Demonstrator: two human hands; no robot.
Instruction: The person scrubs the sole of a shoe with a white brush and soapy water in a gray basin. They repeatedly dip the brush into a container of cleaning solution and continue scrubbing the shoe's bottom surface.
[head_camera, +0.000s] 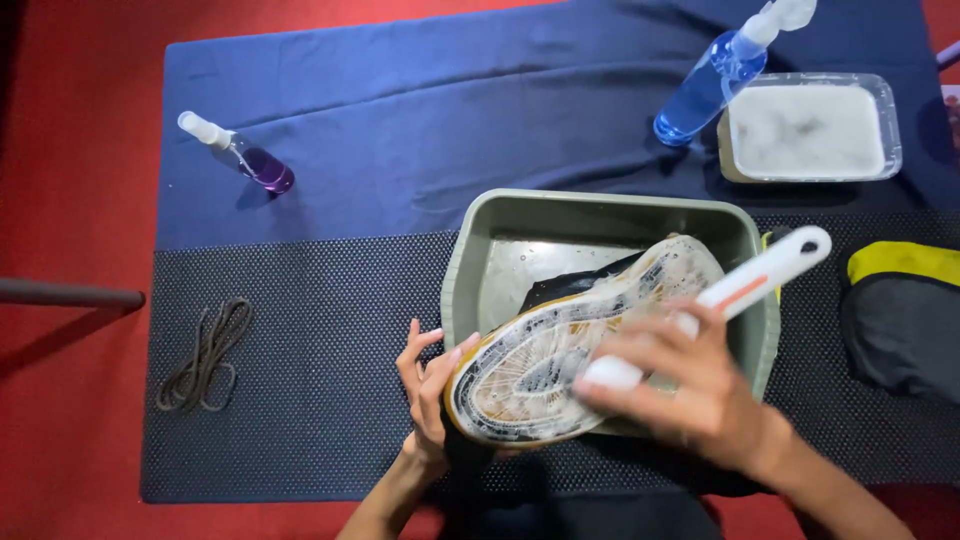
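Over the grey tub (480, 250), a shoe (560, 350) lies sole-up, its sole coated in suds. Left hand (428, 385) grips the heel end, fingers curled around its edge. Right hand (690, 385) is closed on a white brush (740, 285) pressed against the sole. On the tabletop (380, 130): laces (207, 357) at left, a purple bottle (245, 155), a blue bottle (720, 75) and a foam-filled tray (810, 130) beyond.

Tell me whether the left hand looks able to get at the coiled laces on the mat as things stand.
Probably yes, but not while it is busy: the left hand grips the heel of the soapy shoe over the grey tub. The laces lie on its own side, with bare mat between them.
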